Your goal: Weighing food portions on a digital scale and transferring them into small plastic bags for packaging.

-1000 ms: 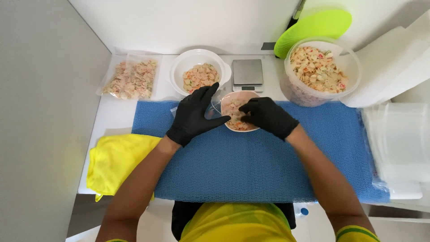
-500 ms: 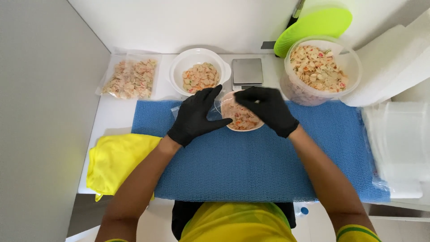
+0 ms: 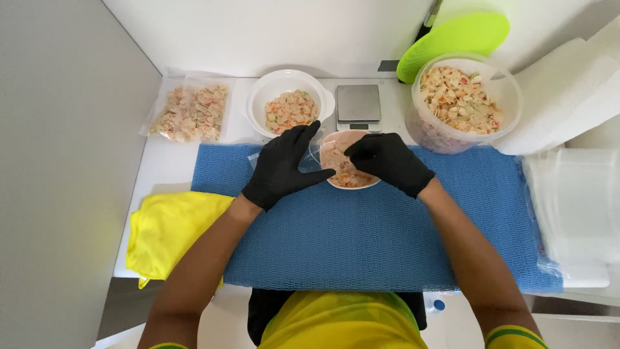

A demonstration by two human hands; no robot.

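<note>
Two gloved hands meeting over a small bowl (image 3: 349,169) of pasta pieces, sitting at the back edge of the blue mat (image 3: 381,239), just in front of the scale (image 3: 358,105). Left hand (image 3: 284,169) lying against the bowl's left side, fingers spread and reaching toward the back, thumb stretching across the near rim; hand touching a clear plastic bag (image 3: 310,152) at that rim, though whether actually gripping it cannot be told. Right hand (image 3: 389,161) curling over the bowl's right rim, fingers bent and closing on that rim, fingertips pointing left over the pasta. Standing behind the left hand, a white bowl (image 3: 284,103) holding more pasta, well apart from the small bowl. Lying at the far left of the white table (image 3: 158,168), a filled clear bag (image 3: 190,113) of the same pasta. Standing to the right of the scale, a large clear tub (image 3: 462,103) full of pasta, with a green lid (image 3: 455,42) leaning behind it. Lying off the mat's left edge, a yellow cloth (image 3: 169,229). Resting at the right edge, a stack of clear containers (image 3: 578,207) and white paper (image 3: 568,90) behind them.
</note>
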